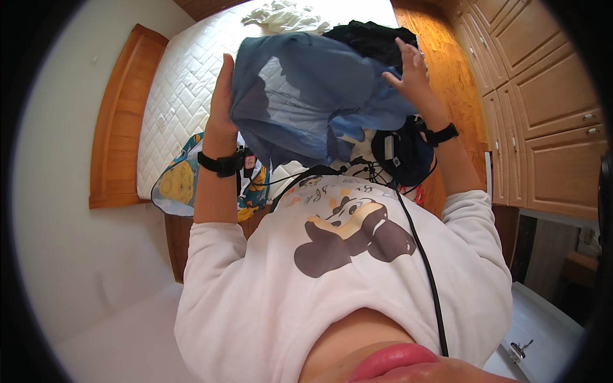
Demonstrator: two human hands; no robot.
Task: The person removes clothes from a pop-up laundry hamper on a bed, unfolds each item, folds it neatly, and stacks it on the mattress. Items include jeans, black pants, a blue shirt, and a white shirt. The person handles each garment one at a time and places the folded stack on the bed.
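A thin blue cloth garment [306, 96] is spread out in front of me above the bed, with lighter see-through patches in it. My left hand [223, 102] is at its left edge, one finger pointing up along the cloth; the other fingers are partly hidden, and the hand appears to grip that edge. At the right side of the garment is my right hand [416, 80], its fingers spread apart and its thumb close to the cloth. Behind the garment lies a black cloth item [373, 38]. Each wrist wears a black band.
The white quilted mattress [185, 83] has a crumpled cream cloth [284, 17] at its far end. A patterned teal and yellow cloth [179, 182] hangs at the near left. A dark navy item [405, 156] and black cords lie near my waist. Wooden cabinets [549, 121] line the right.
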